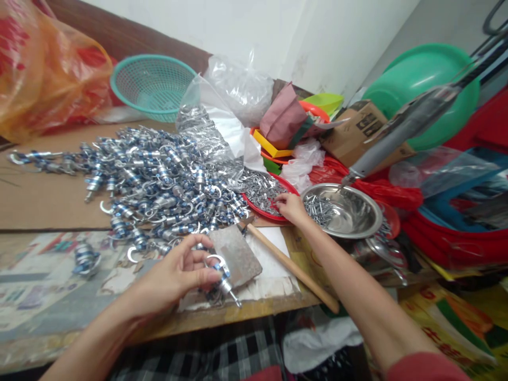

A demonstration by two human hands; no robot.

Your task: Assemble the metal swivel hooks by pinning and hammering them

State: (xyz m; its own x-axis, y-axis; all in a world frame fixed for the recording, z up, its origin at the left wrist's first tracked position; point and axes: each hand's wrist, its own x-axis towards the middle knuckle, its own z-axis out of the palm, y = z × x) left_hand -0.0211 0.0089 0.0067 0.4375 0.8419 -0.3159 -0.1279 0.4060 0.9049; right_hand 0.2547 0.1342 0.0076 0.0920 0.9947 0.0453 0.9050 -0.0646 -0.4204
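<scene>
My left hand [190,267] is closed around a silver metal hook fitting [225,280] with blue parts, its curved hook up and its thin rod pointing down to the right. Just behind it lies a flat grey metal block [236,254]. My right hand [292,208] reaches into a red tray [254,203] of small silver metal pieces [260,189]. Its fingers are bent together among the pieces, and what they pinch is too small to make out. A hammer [293,267] with a wooden handle rests between my arms, its head beside the block.
A large heap of similar hook fittings [154,174] covers the left of the table, with one fitting [85,256] apart. Right of the tray stands a steel bowl [367,211] with pins, below a grey tool [400,135]. Behind are a turquoise basket [154,79] and a cardboard box [353,132].
</scene>
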